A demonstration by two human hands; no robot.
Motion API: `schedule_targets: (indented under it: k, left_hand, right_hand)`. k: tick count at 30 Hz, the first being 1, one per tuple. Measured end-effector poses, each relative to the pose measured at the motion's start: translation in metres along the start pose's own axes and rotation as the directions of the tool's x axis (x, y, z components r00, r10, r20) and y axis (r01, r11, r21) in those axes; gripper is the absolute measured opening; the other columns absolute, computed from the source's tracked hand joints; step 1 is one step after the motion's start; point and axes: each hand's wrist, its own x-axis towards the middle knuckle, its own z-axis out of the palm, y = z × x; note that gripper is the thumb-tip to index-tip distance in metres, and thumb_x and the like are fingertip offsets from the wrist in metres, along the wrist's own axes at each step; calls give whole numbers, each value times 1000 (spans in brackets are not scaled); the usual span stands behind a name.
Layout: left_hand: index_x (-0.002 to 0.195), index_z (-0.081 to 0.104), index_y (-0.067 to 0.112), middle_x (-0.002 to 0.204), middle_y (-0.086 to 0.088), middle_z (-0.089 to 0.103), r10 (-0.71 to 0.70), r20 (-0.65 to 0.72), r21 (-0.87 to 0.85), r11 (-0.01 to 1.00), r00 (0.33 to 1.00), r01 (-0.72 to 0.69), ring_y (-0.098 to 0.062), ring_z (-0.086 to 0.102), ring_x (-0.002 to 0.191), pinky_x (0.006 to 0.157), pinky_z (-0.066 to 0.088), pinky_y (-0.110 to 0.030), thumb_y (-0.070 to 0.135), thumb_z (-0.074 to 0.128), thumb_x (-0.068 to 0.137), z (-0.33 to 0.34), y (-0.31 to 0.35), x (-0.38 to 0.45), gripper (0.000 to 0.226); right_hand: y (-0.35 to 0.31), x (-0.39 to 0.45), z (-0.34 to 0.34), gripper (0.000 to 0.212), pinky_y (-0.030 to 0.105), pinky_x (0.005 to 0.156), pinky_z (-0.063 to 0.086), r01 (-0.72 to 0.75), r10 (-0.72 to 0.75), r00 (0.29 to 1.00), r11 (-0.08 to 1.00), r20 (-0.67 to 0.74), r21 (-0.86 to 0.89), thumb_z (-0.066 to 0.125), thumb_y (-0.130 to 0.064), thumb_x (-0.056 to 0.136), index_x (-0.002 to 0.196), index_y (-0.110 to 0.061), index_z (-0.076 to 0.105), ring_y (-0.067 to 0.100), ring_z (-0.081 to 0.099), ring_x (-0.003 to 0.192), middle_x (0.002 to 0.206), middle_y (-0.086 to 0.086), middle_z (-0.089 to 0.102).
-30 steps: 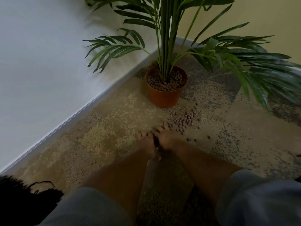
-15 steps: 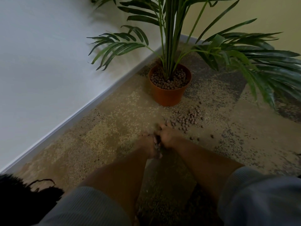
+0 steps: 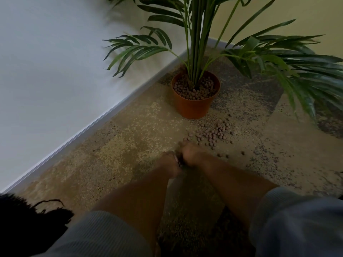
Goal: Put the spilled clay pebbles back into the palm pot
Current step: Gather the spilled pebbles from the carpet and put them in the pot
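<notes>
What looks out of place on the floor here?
Clay pebbles lie spilled on the carpet just in front of the upright palm pot, with a few strays further right; they belong in it.

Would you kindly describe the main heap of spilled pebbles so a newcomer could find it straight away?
Start at the orange palm pot in the corner where the two walls meet. On the carpet just in front of it, to its right, lies the heap of spilled pebbles. Unlike the scattered strays nearby, these reddish-brown balls are packed together.
</notes>
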Motion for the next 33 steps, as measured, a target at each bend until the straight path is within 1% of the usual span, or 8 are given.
schedule_targets:
  k: [5, 16, 20, 24, 26, 28, 30, 33]
  left_hand:
    - [113, 57, 11, 107, -6, 54, -17, -56, 79, 997, 998, 21, -18, 54, 96, 68, 39, -22, 17, 64, 85, 3, 0, 1, 29]
    - [106, 60, 15, 85, 2, 55, -106, -64, 72, 991, 992, 111, -15, 50, 75, 61, 40, -25, 38, 72, 78, 1, -5, 3, 38]
    - [109, 63, 13, 99, -5, 65, -116, -15, 185, 976, 993, 117, -19, 60, 84, 64, 43, -26, 29, 67, 82, 0, -5, 3, 31]
    - [102, 69, 7, 90, -9, 66, -172, 15, 31, 985, 985, 172, -24, 65, 85, 65, 51, -30, 23, 66, 77, 0, -8, 6, 31]
    - [102, 68, 3, 99, -14, 68, -276, 40, -230, 933, 960, 277, -29, 67, 93, 79, 57, -36, 16, 64, 76, -1, -12, 10, 30]
    - [100, 67, 1, 101, -16, 69, -344, 134, -523, 772, 929, 362, -27, 68, 93, 82, 59, -39, 11, 63, 79, -3, -12, 12, 23]
    - [95, 64, 3, 92, -12, 67, -350, 246, -696, 585, 904, 416, -19, 65, 80, 66, 59, -28, 8, 56, 87, -6, -9, 8, 12]
    - [74, 49, 9, 66, -6, 47, -347, 331, -808, 375, 877, 454, -12, 47, 55, 51, 46, -18, 0, 37, 84, -13, -4, -3, 18]
  right_hand:
    - [-4, -2, 1, 24, 35, 91, 50, 27, -27, 999, 1000, 18, -2, 54, -16, 94, 115, -13, 65, 23, 59, 102, 122, 9, 57]
    - [-14, -8, 6, 29, 35, 98, 47, 154, -154, 988, 988, 10, -11, 48, -17, 97, 121, -11, 63, 26, 57, 114, 130, 10, 54]
    - [-20, -6, 10, 33, 38, 99, 48, 144, -144, 989, 990, 41, -4, 55, -19, 92, 124, -10, 59, 28, 56, 117, 132, 12, 52]
    - [-19, -7, 12, 28, 31, 89, 50, 84, -83, 996, 988, -12, 129, 70, -11, 81, 109, -16, 69, 24, 62, 105, 117, 7, 64]
    - [-14, -7, 11, 23, 30, 93, 51, 17, -6, 999, 956, -41, 293, 68, -10, 81, 103, -16, 74, 21, 64, 103, 112, 4, 69]
    - [-8, -8, 9, 19, 30, 93, 52, -92, 125, 992, 825, -22, 557, 67, -7, 81, 98, -13, 75, 18, 66, 98, 105, 4, 72]
    - [-6, -12, 5, 17, 31, 84, 55, -208, 242, 966, 533, 89, 820, 66, -2, 80, 93, -10, 73, 17, 65, 84, 95, 6, 72]
    - [-8, -20, -2, 20, 24, 68, 55, -303, 201, 939, 97, 280, 948, 58, 9, 82, 83, -9, 64, 15, 60, 77, 86, 8, 63]
